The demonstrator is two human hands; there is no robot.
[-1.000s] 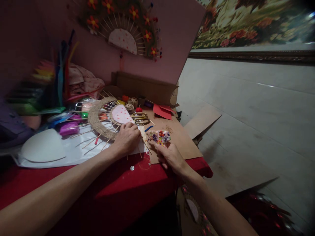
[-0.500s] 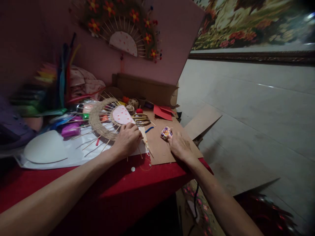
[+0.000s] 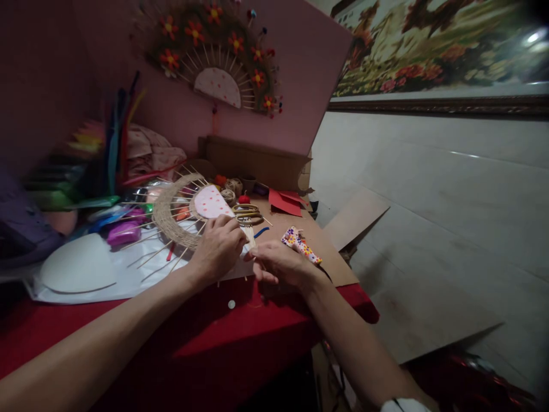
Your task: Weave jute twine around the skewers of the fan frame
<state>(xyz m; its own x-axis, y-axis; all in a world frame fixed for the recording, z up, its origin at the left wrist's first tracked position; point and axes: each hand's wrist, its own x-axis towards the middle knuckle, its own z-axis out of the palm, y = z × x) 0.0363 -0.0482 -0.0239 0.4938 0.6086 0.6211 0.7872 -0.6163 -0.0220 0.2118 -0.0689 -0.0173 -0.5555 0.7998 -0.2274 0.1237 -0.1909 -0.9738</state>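
On the white sheet lies a fan (image 3: pixel 171 223) of thin wooden sticks, ringed with brown twine, with a white half-circle with red dots (image 3: pixel 212 202) at its centre. My left hand (image 3: pixel 221 243) is closed on the fan at its right side, below the half-circle; its fingertips are partly hidden. Pale sticks (image 3: pixel 250 234) stand out beside those fingers. My right hand (image 3: pixel 281 263) reaches to these sticks, fingers stretched and apart, close to my left fingertips. Beyond the right hand, a flower-patterned glue gun (image 3: pixel 301 245) rests on the cardboard (image 3: pixel 338 272).
Scissors (image 3: pixel 247 214), a blue strip (image 3: pixel 261 232) and red paper (image 3: pixel 285 201) lie behind the hands. Purple packets (image 3: pixel 124 233) and a white half-round piece (image 3: pixel 77 263) are at left. A finished fan (image 3: pixel 217 86) hangs on the board. A white disc (image 3: pixel 231 304) sits near the front.
My right hand has let go of the glue gun, leaving it on the cardboard, and moved left to the sticks. My left hand stays on the fan.
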